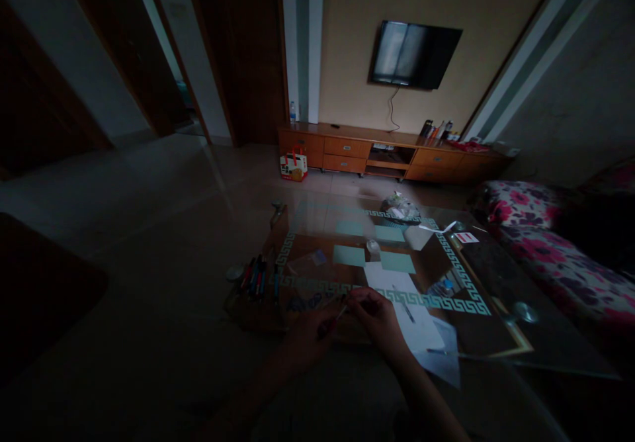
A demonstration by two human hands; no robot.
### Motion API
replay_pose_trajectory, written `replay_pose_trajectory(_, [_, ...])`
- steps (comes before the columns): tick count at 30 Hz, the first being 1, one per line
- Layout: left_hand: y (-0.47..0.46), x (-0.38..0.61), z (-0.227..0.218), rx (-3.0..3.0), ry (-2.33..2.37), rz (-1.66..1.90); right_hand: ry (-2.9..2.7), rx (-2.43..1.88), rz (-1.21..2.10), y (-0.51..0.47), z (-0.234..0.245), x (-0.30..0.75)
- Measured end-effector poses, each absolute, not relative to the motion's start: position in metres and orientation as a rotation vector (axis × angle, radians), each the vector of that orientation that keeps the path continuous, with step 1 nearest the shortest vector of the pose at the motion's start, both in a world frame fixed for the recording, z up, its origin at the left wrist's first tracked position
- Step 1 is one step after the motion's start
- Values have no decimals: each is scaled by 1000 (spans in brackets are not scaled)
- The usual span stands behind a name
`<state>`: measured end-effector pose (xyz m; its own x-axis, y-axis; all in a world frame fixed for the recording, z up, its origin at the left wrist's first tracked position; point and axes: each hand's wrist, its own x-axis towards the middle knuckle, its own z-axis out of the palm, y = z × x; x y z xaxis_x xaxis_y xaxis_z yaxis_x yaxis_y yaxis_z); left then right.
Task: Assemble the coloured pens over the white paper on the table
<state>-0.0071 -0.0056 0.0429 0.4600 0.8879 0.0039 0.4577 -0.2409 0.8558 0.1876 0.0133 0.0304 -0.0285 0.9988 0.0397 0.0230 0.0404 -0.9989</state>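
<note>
Both hands meet above the near edge of a glass table. Between them is a thin pen, its pale slim end catching the light; the dimness hides its details. My left hand is closed around its lower part, where something dark red shows. The fingers of my right hand pinch the upper end. Just beyond and to the right, white paper sheets lie on the table with a dark pen on them. Several pens lie in a group to the left of my hands.
A clear plastic sleeve, a small clear cup and a bag-lined basket are on the table. A flowered sofa stands right. Beyond are a wooden TV cabinet and a gift bag.
</note>
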Motion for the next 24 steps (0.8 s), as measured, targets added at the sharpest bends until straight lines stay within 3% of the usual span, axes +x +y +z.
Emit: replay_pose_trajectory(24, [-5,-7,41,1848,1143,687,-1423,-1152,1269,8,35,183])
